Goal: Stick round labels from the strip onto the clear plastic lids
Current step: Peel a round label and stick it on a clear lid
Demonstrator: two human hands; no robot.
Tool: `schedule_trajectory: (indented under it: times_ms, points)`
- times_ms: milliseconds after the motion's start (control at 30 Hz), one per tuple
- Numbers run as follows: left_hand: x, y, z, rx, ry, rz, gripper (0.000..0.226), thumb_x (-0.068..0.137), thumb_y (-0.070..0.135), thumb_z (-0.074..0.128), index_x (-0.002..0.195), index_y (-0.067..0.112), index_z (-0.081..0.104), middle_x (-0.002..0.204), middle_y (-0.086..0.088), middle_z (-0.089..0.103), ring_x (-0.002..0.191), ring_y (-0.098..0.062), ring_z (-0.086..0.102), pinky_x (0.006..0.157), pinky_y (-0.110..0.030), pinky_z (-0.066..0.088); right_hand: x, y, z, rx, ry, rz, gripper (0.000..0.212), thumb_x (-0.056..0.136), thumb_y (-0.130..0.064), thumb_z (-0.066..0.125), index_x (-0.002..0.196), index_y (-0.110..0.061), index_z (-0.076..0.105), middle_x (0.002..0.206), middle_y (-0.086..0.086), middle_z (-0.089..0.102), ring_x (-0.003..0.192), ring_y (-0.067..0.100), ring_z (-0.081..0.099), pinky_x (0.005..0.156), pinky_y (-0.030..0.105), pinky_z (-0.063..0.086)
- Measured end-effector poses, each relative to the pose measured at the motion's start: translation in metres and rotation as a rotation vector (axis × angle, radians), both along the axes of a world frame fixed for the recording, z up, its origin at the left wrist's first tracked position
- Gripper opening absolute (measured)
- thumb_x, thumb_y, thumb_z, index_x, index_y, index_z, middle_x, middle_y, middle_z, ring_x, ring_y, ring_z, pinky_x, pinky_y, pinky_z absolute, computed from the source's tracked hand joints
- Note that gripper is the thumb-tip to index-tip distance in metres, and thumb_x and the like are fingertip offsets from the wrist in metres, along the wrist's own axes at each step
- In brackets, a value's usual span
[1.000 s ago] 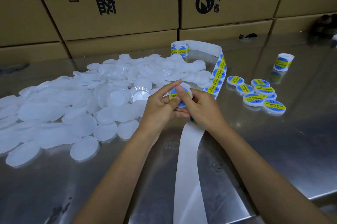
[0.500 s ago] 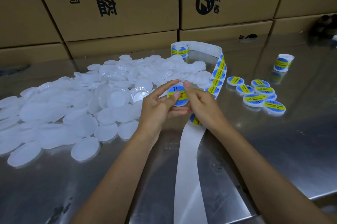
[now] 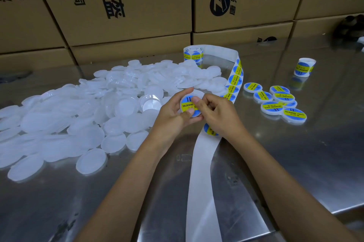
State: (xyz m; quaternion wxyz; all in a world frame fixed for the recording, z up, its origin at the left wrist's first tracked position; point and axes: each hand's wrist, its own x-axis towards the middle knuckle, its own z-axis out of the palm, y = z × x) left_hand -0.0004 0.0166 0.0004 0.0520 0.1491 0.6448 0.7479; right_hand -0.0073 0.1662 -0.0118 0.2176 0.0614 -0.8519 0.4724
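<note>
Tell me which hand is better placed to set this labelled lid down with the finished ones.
Probably the right hand: the finished lids lie on its side, while the left hand sits beside the unlabelled pile. Both hands grip the lid now.

Steel table [image 3: 295, 163]: plain lids [image 3: 78, 119] heaped left, label strip [image 3: 201, 172] mid, labelled lids [image 3: 275, 101] right.

Dim, bluish light; soft glare on the steel table [image 3: 295, 153]; wide-angle edge bowing.

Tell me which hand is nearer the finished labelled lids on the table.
Right. The right hand sits just left of the labelled lids; the left hand is farther left, holding the lid being labelled.
</note>
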Motion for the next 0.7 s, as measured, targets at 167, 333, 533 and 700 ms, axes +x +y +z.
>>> schedule_trajectory:
  times_ms: [167, 333, 533, 700]
  points:
    - [-0.003, -0.001, -0.003, 0.014, -0.011, -0.099, 0.055, 0.099, -0.011, 0.048, 0.138, 0.027, 0.054, 0.122, 0.004, 0.067, 0.114, -0.017, 0.068, 0.087, -0.026, 0.058, 0.001, 0.000, 0.003, -0.023, -0.012, -0.004, 0.049, 0.096, -0.043, 0.058, 0.071, -0.001, 0.052, 0.055, -0.002, 0.041, 0.055, 0.011, 0.036, 0.057, 0.031, 0.033]
    - [-0.004, 0.000, -0.002, 0.047, -0.063, 0.018, 0.036, 0.104, 0.001, 0.047, 0.133, 0.015, 0.062, 0.121, -0.010, 0.069, 0.109, -0.027, 0.071, 0.090, -0.038, 0.060, 0.002, 0.006, 0.009, -0.116, -0.148, 0.135, 0.047, 0.095, -0.040, 0.062, 0.068, -0.003, 0.052, 0.057, 0.005, 0.043, 0.050, 0.009, 0.034, 0.052, 0.024, 0.031]
    - [0.000, 0.004, -0.001, 0.006, -0.061, 0.082, 0.033, 0.100, 0.018, 0.061, 0.133, 0.021, 0.064, 0.124, -0.008, 0.070, 0.105, -0.024, 0.073, 0.078, -0.032, 0.062, -0.001, 0.023, 0.009, -0.204, -0.286, 0.189, 0.044, 0.092, -0.046, 0.064, 0.062, -0.015, 0.057, 0.051, -0.005, 0.049, 0.045, 0.007, 0.038, 0.046, 0.018, 0.033]
    - [-0.002, 0.002, -0.003, -0.082, -0.090, 0.078, 0.060, 0.090, 0.037, 0.070, 0.145, 0.043, 0.046, 0.135, 0.004, 0.059, 0.114, -0.020, 0.068, 0.097, -0.037, 0.057, -0.008, 0.063, 0.013, -0.808, -0.192, -0.338, 0.042, 0.094, -0.045, 0.062, 0.065, -0.015, 0.059, 0.055, -0.001, 0.049, 0.039, 0.009, 0.038, 0.039, 0.021, 0.035]
